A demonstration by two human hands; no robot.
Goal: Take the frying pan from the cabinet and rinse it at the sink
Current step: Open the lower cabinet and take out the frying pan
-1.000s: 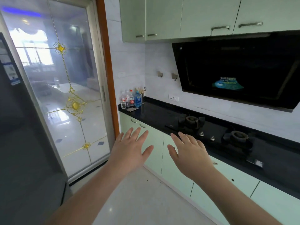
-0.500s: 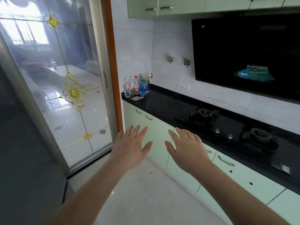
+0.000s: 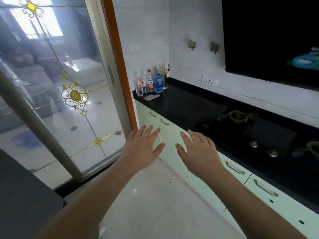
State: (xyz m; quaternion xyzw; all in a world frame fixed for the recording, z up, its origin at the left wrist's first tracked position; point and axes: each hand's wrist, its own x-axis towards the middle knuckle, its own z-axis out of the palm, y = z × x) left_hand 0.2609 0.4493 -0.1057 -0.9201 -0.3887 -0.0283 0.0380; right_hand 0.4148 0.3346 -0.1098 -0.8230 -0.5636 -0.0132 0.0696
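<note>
We hold both hands out palms down, fingers spread flat: the left hand [image 3: 141,149] and right hand [image 3: 198,152] grip and touch nothing, hovering before the pale green base cabinets [image 3: 174,140]. The frying pan is not visible. Bottles [image 3: 150,82] stand at the black worktop's [image 3: 186,104] far left end.

Four bottles [image 3: 149,82] — two wall hooks [image 3: 191,44] — two burners [image 3: 237,117].
</note>
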